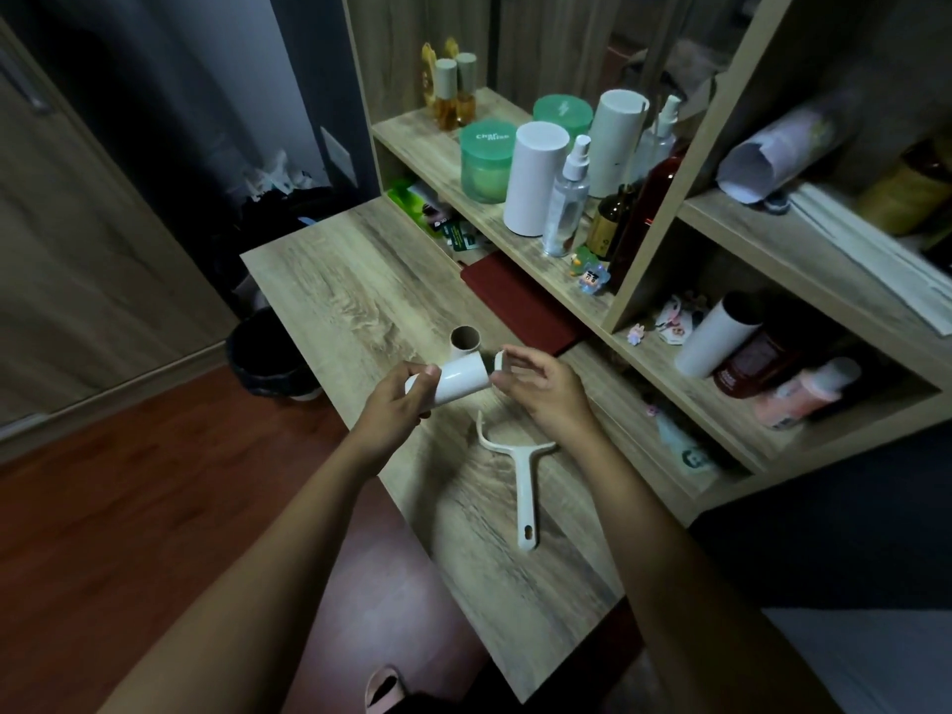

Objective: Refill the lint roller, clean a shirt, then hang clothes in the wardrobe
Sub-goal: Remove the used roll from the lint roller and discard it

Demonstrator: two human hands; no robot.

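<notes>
white and glossy, the refill roll (pixel 461 382) sits nearly level in the air above the wooden desk (pixel 355 280), wrapped by the curled fingers of the left hand (pixel 396 404). the right hand (pixel 541 391) pinches a small white end cap (pixel 498 361) between thumb and fingertips, just beside the roll's open right end; whether cap and roll touch is too close to tell. the step in hand looks like fitting the cap into the new roll, early in the refill part of the task, with the shirt and the wardrobe yet to come.

to do it well, the person should line the cap's axis up with the bore of the roll. the left grip wants to be firm but not crushing, since the tube is probably thin card under sticky sheets. the cap should go straight in rather than at a slant, and a slight twist may help it seat.

behind the hands an empty cardboard core (pixel 465 342) stands upright on the desk, brown, matt and hollow. nearer the person the roller handle (pixel 526 489) lies flat. it is pale, smooth plastic, a slim grip with a hanging hole at its end, spreading into a two-armed fork that should take the capped roll. the desk shows a grey-brown wood grain. on the shelf (pixel 427 134) beyond stand two tall white cylinders (pixel 533 177), smooth-sided, among bottles (pixel 566 198) and green-lidded jars (pixel 487 164).
</notes>
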